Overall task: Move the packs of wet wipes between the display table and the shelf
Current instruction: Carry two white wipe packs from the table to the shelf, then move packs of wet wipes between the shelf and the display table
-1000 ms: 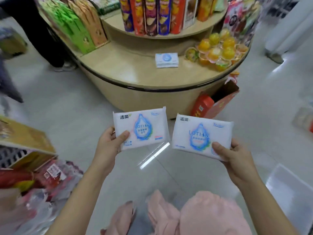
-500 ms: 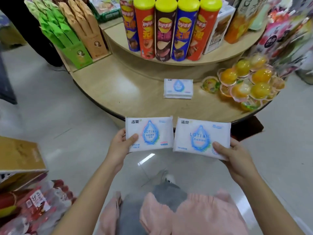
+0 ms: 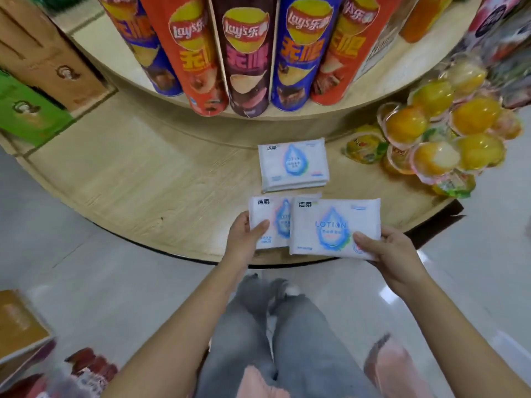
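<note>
The left hand [image 3: 242, 243] grips one pack of wet wipes [image 3: 265, 211] by its left end, thumb curled over the top face, the other fingers hidden beneath; the right hand [image 3: 394, 257] grips a second pack [image 3: 330, 225] by its lower right corner, thumb pressed on top, fingers under it. The second pack overlaps the right part of the first; both hang over the near edge of the display table [image 3: 143, 182]. Just beyond the fingertips a small stack of packs [image 3: 293, 165] lies on the table; past it stand crisp tubes [image 3: 247, 53]; right of the stack, jelly cups [image 3: 436, 130].
</note>
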A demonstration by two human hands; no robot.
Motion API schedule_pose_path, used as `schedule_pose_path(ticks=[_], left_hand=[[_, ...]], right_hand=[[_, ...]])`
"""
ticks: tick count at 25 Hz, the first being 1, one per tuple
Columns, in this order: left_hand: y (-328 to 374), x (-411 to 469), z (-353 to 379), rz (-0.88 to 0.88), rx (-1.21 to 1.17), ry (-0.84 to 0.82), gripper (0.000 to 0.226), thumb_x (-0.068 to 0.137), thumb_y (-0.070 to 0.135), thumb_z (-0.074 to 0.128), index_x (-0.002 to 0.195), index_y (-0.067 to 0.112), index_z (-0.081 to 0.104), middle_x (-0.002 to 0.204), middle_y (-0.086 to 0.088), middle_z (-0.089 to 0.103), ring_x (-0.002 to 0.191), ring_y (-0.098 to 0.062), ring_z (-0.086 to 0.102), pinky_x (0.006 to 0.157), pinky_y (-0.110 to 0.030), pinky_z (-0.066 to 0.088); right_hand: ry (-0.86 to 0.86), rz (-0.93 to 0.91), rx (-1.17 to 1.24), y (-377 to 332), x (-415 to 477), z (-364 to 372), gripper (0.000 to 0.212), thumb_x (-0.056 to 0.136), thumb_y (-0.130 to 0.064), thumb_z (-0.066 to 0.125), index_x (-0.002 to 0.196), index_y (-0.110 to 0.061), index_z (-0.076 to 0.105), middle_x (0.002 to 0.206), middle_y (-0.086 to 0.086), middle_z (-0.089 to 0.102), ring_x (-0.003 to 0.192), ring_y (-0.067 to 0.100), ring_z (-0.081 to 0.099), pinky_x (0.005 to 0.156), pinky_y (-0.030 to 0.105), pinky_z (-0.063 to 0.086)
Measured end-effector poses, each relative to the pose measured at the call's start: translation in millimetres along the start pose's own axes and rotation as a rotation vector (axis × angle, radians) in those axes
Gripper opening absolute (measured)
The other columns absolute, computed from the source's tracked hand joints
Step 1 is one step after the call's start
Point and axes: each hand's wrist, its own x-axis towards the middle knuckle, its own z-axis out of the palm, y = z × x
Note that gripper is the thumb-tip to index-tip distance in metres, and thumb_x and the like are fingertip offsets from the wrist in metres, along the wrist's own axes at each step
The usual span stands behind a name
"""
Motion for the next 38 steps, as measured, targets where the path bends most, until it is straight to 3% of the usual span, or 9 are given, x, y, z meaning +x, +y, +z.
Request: schedule_pose_path(ticks=[4,8,13,16,21,26,32,36,38], left_hand=[[-4.9,36.2,12.9,-0.011,0.067,0.019,0.02,0.09,0.014,0.06,0.11,0.014,0.056,0.107,-0.003,0.066,0.087,-0.011,0.065,0.074,-0.028,0.055],[-10.2,44.5,27.2,0.06,0.154,0.092,0.03,0.093,0.026,0.055,0.12,0.015,0.047,0.114,0.001,0.061,0.095,-0.009,0.06,0.072,-0.016,0.047],[-13.1,28.7,36.9,0.253,0.412,0.171,0.042,0.085,0.05,0.047,0.109,0.018,0.059,0.107,0.002,0.059,0.101,-0.008,0.05,0.089,-0.03,0.043],[-18.7,29.6,33.7,0.205,0.473,0.22,0.057,0.073,0.062,0.048,0.114,0.024,0.06,0.111,-0.001,0.051,0.103,-0.003,0.038,0.099,-0.028,0.036],[-21.6,34.5,31.6,0.181,0.538,0.226,0.065,0.076,0.04,0.072,0.133,0.024,0.048,0.113,-0.002,0.051,0.102,-0.003,0.04,0.097,-0.027,0.04],[-20.5,30.6,42.1,0.191,0.491,0.24,0.053,0.081,0.03,0.07,0.13,0.026,0.052,0.108,0.0,0.055,0.094,0.0,0.047,0.089,-0.026,0.044],[-17.5,39.2,37.8,0.16,0.347,0.218,0.041,0.072,0.034,0.07,0.112,0.029,0.061,0.106,0.003,0.065,0.095,-0.011,0.063,0.085,-0.038,0.054],[-9.7,42.8,31.8,0.097,0.344,0.19,0.036,0.08,0.02,0.069,0.114,0.022,0.058,0.11,0.003,0.065,0.097,-0.012,0.063,0.084,-0.03,0.053],[-1.2,37.1,28.3,0.139,0.368,0.272,0.033,0.082,0.016,0.065,0.114,0.016,0.056,0.109,0.003,0.061,0.096,-0.011,0.061,0.08,-0.014,0.047]], right_hand=[[-0.037,0.053,0.003,3.2,41.3,6.8,0.032,0.085,-0.001,0.061,0.116,-0.005,0.06,0.106,0.008,0.073,0.094,0.022,0.071,0.07,0.026,0.059],[-0.038,0.091,0.011,6.2,72.7,6.4,0.035,0.082,-0.002,0.064,0.117,-0.003,0.06,0.109,0.012,0.071,0.099,0.027,0.069,0.082,0.033,0.058],[-0.096,0.095,0.046,7.5,86.3,13.3,0.034,0.081,-0.002,0.064,0.115,-0.004,0.062,0.111,0.013,0.07,0.101,0.027,0.068,0.084,0.034,0.057],[-0.11,0.042,-0.039,13.9,85.3,33.6,0.032,0.082,-0.001,0.066,0.113,-0.004,0.063,0.107,0.013,0.071,0.099,0.026,0.069,0.082,0.035,0.058],[0.154,-0.264,-0.567,30.4,88.8,49.6,0.028,0.071,-0.017,0.077,0.097,-0.013,0.068,0.091,0.001,0.07,0.08,0.015,0.067,0.067,0.036,0.058],[0.221,-0.2,-0.496,35.9,79.2,52.8,0.031,0.076,-0.012,0.073,0.099,-0.027,0.058,0.09,-0.013,0.064,0.082,0.002,0.061,0.073,0.028,0.054],[0.227,-0.203,-0.5,29.4,86.1,57.8,0.031,0.076,-0.013,0.074,0.102,-0.021,0.06,0.093,-0.009,0.063,0.078,-0.005,0.058,0.064,0.011,0.046],[0.226,-0.175,-0.493,28.5,85.3,49.6,0.03,0.079,-0.018,0.072,0.107,-0.017,0.061,0.095,-0.009,0.064,0.083,0.002,0.061,0.074,0.022,0.053],[0.241,-0.167,-0.528,24.8,79.9,40.7,0.023,0.085,-0.022,0.066,0.105,-0.014,0.062,0.095,-0.005,0.064,0.087,0.01,0.061,0.079,0.029,0.053]])
